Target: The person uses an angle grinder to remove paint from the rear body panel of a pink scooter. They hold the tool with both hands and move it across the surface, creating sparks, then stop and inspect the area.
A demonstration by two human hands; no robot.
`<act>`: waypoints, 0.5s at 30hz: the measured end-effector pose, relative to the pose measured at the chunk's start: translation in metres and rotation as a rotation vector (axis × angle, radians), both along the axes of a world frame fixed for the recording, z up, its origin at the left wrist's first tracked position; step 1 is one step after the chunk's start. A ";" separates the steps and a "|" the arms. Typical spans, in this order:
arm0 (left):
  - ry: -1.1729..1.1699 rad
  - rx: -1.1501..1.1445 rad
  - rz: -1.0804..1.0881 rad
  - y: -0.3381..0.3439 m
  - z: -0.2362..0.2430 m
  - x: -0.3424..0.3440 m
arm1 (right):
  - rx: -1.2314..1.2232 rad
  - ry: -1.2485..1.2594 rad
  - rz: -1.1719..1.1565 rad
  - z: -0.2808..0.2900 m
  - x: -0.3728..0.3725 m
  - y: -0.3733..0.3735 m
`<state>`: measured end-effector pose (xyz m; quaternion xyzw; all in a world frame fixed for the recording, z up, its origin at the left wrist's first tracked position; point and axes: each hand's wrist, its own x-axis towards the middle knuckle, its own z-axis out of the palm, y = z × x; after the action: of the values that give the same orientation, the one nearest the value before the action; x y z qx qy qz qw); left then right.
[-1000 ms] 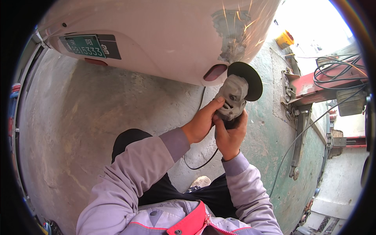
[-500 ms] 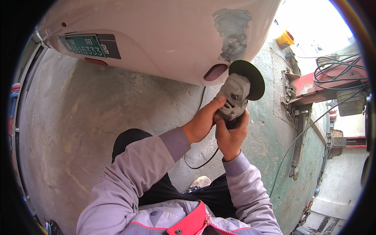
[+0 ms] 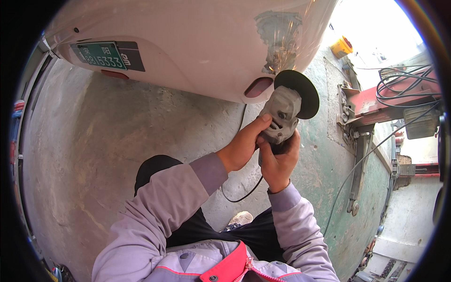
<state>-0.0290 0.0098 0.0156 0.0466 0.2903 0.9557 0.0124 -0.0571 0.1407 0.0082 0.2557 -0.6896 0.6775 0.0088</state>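
Observation:
Both hands hold a worn grey angle grinder with a black disc at its far end. My left hand wraps round the near left side, its thumb lying on the metal head. Around the near right side closes my right hand, thumb up against the body. The disc's edge is at the white car bumper, just right of the red oval reflector. Orange sparks spray upward over a grey, stripped patch in the bumper's paint. Where the disc meets the bumper is hidden.
A black cable loops on the concrete floor between my knees and the car. To the right stands a red metal arm with coiled cables on it. A yellow bucket lies at the far right.
Sparks now fly from the disc's edge across the stripped patch; none showed before. The grinder has shifted very slightly up and to the right, both hands still round it.

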 end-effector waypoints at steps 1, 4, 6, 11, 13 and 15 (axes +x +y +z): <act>0.000 0.000 0.000 0.000 0.000 0.000 | 0.003 -0.003 -0.001 0.000 0.000 0.000; 0.003 0.000 -0.002 -0.001 0.000 0.000 | 0.011 -0.028 -0.013 0.000 0.001 -0.001; 0.002 -0.007 -0.006 0.000 0.001 0.000 | 0.010 -0.036 -0.017 -0.001 0.001 0.000; 0.014 -0.010 0.010 -0.001 0.002 0.000 | 0.000 -0.002 -0.003 0.001 -0.001 0.000; 0.012 -0.006 0.000 -0.001 0.002 0.000 | 0.000 -0.006 -0.008 0.002 -0.001 -0.001; -0.012 -0.005 -0.018 -0.002 0.002 -0.001 | 0.005 -0.023 -0.021 0.003 0.000 -0.002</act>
<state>-0.0297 0.0078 0.0179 0.0437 0.2923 0.9551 0.0229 -0.0568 0.1385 0.0109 0.2407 -0.6940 0.6785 0.0074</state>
